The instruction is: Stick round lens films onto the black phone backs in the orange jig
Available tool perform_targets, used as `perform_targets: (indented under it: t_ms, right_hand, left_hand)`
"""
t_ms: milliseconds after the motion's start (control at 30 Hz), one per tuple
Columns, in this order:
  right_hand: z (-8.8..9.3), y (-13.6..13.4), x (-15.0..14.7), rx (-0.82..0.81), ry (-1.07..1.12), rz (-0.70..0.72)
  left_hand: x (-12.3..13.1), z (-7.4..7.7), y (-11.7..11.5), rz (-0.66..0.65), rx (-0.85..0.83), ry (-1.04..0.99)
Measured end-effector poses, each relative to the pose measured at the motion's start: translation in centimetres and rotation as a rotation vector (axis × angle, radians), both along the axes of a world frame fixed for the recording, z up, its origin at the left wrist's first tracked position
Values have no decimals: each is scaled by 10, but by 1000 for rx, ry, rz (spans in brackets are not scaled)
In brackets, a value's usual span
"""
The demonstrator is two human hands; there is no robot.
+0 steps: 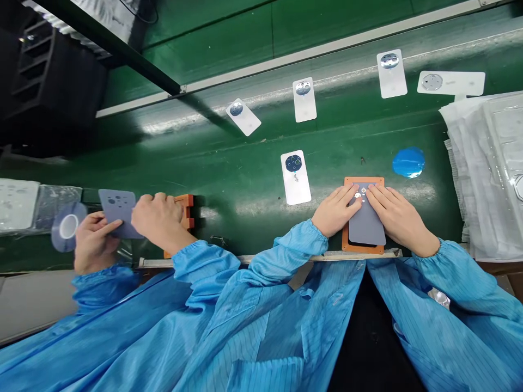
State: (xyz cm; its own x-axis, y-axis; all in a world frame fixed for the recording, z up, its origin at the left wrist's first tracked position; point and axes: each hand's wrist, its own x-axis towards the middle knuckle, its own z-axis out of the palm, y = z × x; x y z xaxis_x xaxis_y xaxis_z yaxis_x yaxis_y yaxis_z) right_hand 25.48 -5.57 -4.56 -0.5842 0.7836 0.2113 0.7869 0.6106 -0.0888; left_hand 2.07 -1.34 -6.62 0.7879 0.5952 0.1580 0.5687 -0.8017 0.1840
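An orange fixture (345, 239) lies near the table's front edge, with a dark grey phone-shaped panel (366, 226) in it. The panel's lower end shows a dark edge. My left hand (335, 211) rests its outstretched fingers on the panel's upper left, by the small camera holes. From the right, my right hand (397, 215) lays its flat fingers over the upper right part. Both hands are open and touch the panel from above. To the left of the fixture is a white panel (297, 185) with a dark round camera area.
More white panels (304, 103) lie farther back. A blue disc (409, 162) is right of the fixture; white sheets and clear trays (469, 163) stand at the right. At left, a co-worker's hands (98, 242) hold a grey panel (118, 209) near another orange fixture (187, 209).
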Motion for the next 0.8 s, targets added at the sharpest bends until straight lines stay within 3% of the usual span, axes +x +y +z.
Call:
perform_targets:
  t_ms: [400, 600, 700, 800]
  right_hand:
    - [1, -22, -6, -96, 17, -49]
    - [2, -40, -7, -135, 79, -83]
    - [5, -41, -4, -129, 128, -67]
    - [16, -32, 2, -119, 372, -38]
  left_hand:
    - [-1, 7, -28, 32, 0, 31]
    - [-11, 9, -35, 53, -199, -24]
    - [-17, 8, -27, 14, -340, -143]
    - [-14, 7, -14, 73, -443, -437]
